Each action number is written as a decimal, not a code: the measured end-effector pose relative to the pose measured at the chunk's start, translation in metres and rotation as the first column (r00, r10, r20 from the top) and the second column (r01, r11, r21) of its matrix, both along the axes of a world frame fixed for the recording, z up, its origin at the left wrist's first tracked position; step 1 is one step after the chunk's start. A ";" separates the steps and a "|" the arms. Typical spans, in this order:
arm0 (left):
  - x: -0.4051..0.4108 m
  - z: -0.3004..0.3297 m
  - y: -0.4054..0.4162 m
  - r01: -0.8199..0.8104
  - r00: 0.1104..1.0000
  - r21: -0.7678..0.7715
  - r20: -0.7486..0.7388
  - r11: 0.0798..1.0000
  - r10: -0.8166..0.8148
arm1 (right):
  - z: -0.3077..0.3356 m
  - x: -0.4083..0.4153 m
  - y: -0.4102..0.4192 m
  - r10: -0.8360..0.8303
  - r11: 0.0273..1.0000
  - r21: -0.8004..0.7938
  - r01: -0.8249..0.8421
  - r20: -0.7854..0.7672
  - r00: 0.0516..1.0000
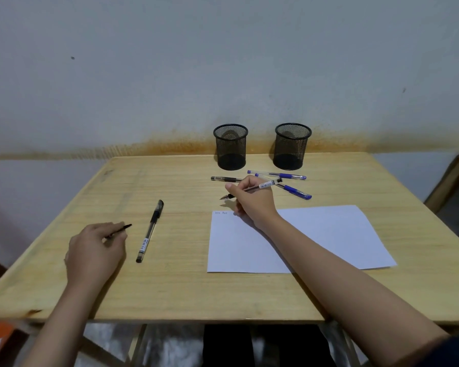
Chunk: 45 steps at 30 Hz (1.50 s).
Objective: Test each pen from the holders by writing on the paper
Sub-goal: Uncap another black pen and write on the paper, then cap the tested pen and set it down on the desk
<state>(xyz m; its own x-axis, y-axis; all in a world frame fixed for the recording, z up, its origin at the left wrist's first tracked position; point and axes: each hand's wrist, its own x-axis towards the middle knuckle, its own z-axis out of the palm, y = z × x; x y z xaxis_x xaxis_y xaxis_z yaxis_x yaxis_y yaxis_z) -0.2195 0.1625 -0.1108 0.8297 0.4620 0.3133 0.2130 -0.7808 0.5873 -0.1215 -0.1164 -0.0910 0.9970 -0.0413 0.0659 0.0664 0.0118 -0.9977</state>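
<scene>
My right hand (252, 201) grips an uncapped black pen (265, 185), its tip pointing left just above the top left corner of the white paper (329, 234). Two small scribbles (221, 212) mark that corner. In my left hand (96, 250), resting on the table, is a black pen cap (122, 229). A capped black pen (150, 230) lies between my hands. Behind my right hand lie one more black pen (224, 178) and two blue pens (277, 175) (296, 192). Two black mesh holders (231, 147) (292, 145) stand by the wall, with no pens showing in them.
The wooden table (183, 287) reaches the grey wall at the back. Another wooden piece of furniture (451, 186) stands at the right edge. Below the table's front edge are metal legs and dark clothing.
</scene>
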 end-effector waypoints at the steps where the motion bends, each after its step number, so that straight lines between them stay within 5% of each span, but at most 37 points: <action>1: -0.001 0.001 -0.002 -0.005 1.000 -0.016 0.012 1.000 0.005 | 0.002 -0.002 0.000 -0.001 1.000 -0.015 0.001 0.012 1.000; 5: -0.006 0.007 -0.007 0.013 0.997 -0.081 0.078 0.997 -0.007 | 0.017 -0.015 0.002 0.006 0.997 0.080 -0.011 0.061 0.998; 7: -0.012 0.017 -0.014 0.075 0.987 -0.235 0.155 0.969 -0.039 | 0.025 -0.024 0.002 0.062 0.993 0.095 -0.071 0.095 0.994; 10: -0.021 0.038 -0.037 0.216 0.961 -0.473 0.258 0.854 -0.100 | 0.033 -0.044 0.004 0.171 0.977 0.106 -0.187 0.144 0.975; 14: -0.020 0.053 -0.069 0.382 0.912 -0.556 0.358 0.738 -0.202 | 0.035 -0.068 0.006 0.273 0.944 0.148 -0.296 0.158 0.949; 29: -0.025 0.055 -0.101 0.581 0.808 -0.486 0.437 0.653 -0.394 | 0.034 -0.091 -0.005 0.291 0.956 -0.038 -0.290 0.226 0.930; 45: -0.023 0.054 -0.102 0.683 0.723 -0.416 0.503 0.601 -0.474 | 0.035 -0.104 -0.002 0.329 0.940 -0.005 -0.341 0.280 0.902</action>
